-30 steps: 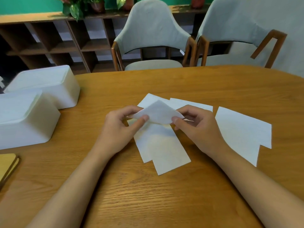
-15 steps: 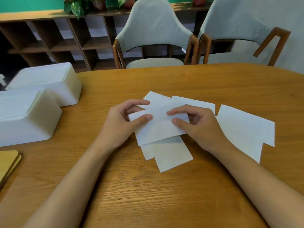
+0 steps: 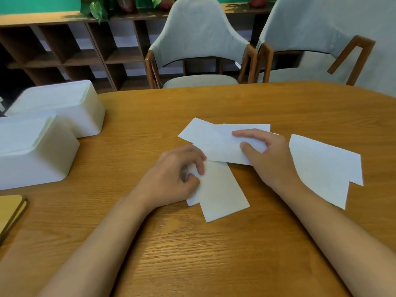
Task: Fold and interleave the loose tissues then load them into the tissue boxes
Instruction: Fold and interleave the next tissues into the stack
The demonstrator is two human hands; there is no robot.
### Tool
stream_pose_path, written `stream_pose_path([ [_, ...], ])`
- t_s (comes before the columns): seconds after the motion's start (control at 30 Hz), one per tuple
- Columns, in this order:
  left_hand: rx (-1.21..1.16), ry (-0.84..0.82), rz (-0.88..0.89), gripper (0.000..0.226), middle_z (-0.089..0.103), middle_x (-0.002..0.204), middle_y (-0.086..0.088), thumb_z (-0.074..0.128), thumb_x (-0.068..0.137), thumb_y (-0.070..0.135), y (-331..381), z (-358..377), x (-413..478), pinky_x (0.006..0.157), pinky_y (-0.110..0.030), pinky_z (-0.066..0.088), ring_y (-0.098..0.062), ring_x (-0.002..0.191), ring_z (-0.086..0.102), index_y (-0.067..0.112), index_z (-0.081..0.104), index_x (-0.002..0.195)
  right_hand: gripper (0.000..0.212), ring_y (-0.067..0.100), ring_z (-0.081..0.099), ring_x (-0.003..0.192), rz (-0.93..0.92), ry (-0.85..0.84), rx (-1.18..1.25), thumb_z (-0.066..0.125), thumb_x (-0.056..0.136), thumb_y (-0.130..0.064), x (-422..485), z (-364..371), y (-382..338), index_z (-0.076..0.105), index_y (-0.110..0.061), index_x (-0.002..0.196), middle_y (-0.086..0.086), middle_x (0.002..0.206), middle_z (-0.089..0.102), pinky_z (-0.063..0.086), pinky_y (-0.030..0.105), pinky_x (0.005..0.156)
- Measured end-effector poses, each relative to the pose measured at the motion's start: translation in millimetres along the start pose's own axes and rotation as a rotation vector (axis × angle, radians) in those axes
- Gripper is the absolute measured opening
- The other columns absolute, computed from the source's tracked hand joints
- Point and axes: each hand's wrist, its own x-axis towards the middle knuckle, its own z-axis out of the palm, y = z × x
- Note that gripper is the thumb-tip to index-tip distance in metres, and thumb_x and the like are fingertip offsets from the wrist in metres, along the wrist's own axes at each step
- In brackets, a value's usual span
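Note:
A folded white tissue (image 3: pixel 218 146) lies crosswise on the wooden table (image 3: pixel 192 254). My right hand (image 3: pixel 267 159) holds its right end, thumb and curled fingers on top. Below it lie two overlapping flat tissues (image 3: pixel 222 194). My left hand (image 3: pixel 175 176) rests on their left edge and pinches that edge with curled fingers. More tissue sheets (image 3: pixel 225 127) stick out behind the folded one. A separate stack of tissues (image 3: pixel 325 168) lies to the right. Two white tissue boxes (image 3: pixel 64 108) (image 3: pixel 32 155) stand at the table's left.
A tan flat object (image 3: pixel 10 211) lies at the left table edge. Two grey chairs (image 3: pixel 199 43) (image 3: pixel 310 39) stand behind the table's far edge. A wooden shelf (image 3: pixel 64 50) with plants runs along the back wall.
The tissue held up between both hands has been laid flat across the pile. My left hand let go of it and dropped to the lower tissues' edge. My right hand stays on it.

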Motion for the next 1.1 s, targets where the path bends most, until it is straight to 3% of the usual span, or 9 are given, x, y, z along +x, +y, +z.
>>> stream_pose_path([
  [0.07,0.027,-0.089,-0.004,0.034,0.06,0.128,0.022,0.057,0.071,0.015,-1.0,-2.3,-0.9,0.089,-0.019,0.04,-0.002,0.11,0.059,0.033,0.07,0.098,0.032,-0.031,0.045,0.104,0.003,0.008,-0.013,0.061,0.096,-0.012,-0.2,0.8,0.6,0.073,-0.038,0.109,-0.041,0.107,0.056,0.027,-0.01,0.084],
  [0.23,0.086,-0.136,0.003,0.035,0.054,0.138,0.029,0.075,0.083,0.029,-1.5,-9.4,-1.2,0.11,-0.03,0.036,0.008,0.135,0.044,0.045,0.072,0.114,0.033,-0.029,0.048,0.101,0.005,0.038,0.005,0.059,0.095,-0.009,0.2,-1.0,-0.6,0.074,-0.032,0.112,-0.037,0.109,0.059,0.031,-0.008,0.082],
  [0.37,0.09,-0.034,0.072,0.02,0.064,0.124,0.025,0.079,0.084,0.037,-4.4,-4.1,-1.3,0.108,-0.034,0.043,0.001,0.125,0.054,0.041,0.079,0.104,0.033,-0.027,0.052,0.089,0.04,0.052,0.017,0.058,0.096,-0.009,1.4,-1.9,0.3,0.073,-0.032,0.115,-0.037,0.11,0.057,0.036,-0.006,0.071],
  [0.53,0.082,0.033,0.175,0.001,0.071,0.11,0.017,0.08,0.09,0.026,-1.3,4.4,0.7,0.093,-0.033,0.051,-0.002,0.107,0.065,0.026,0.08,0.09,0.033,-0.028,0.045,0.11,0.004,-0.066,0.039,0.06,0.097,-0.011,1.8,-1.8,-1.2,0.071,-0.036,0.117,-0.042,0.112,0.057,0.031,-0.007,0.087],
  [0.67,-0.054,0.035,0.098,0.004,0.074,0.097,0.019,0.071,0.097,0.026,4.4,2.5,-0.4,0.089,-0.034,0.051,-0.004,0.097,0.069,0.026,0.074,0.095,0.02,-0.017,0.053,0.116,-0.032,-0.221,0.139,0.06,0.099,-0.034,-1.9,-5.1,-8.2,0.074,-0.033,0.114,-0.037,0.111,0.066,0.032,-0.004,0.091],
  [0.83,-0.316,0.201,0.017,0.005,0.075,0.092,0.007,0.071,0.098,0.032,2.6,1.5,3.8,0.081,-0.055,0.053,-0.024,0.089,0.069,0.03,0.072,0.094,0.052,-0.01,0.057,0.115,-0.023,-0.347,0.308,0.042,0.091,-0.059,-8.1,-8.1,-17.6,0.075,-0.025,0.112,-0.031,0.114,0.069,0.032,0.001,0.093],
  [0.9,-0.395,0.281,-0.029,0.005,0.077,0.092,0.006,0.072,0.096,0.032,2.2,2.3,5.0,0.077,-0.057,0.053,-0.03,0.088,0.069,0.031,0.075,0.093,0.029,-0.004,0.065,0.105,0.05,-0.348,0.352,0.061,0.093,-0.049,-9.4,-4.5,-17.5,0.076,-0.026,0.104,-0.025,0.106,0.073,0.045,0.008,0.087],
  [0.97,-0.422,0.322,-0.079,0.005,0.077,0.091,0.01,0.076,0.095,0.029,0.5,2.1,5.8,0.068,-0.05,0.052,-0.025,0.085,0.069,0.033,0.078,0.094,0.004,-0.008,0.066,0.092,0.079,-0.309,0.343,0.071,0.092,-0.031,-9.1,0.3,-15.3,0.073,-0.033,0.094,-0.033,0.091,0.071,0.049,0.008,0.07],
  [1.1,-0.4,0.296,-0.156,0.012,0.077,0.096,0.018,0.082,0.089,0.03,-1.5,1.0,5.3,0.076,-0.036,0.055,-0.008,0.094,0.07,0.034,0.08,0.1,0.009,-0.013,0.063,0.091,0.088,-0.274,0.331,0.073,0.09,-0.026,-10.1,3.5,-13.0,0.071,-0.035,0.091,-0.039,0.088,0.067,0.051,0.01,0.067],
])
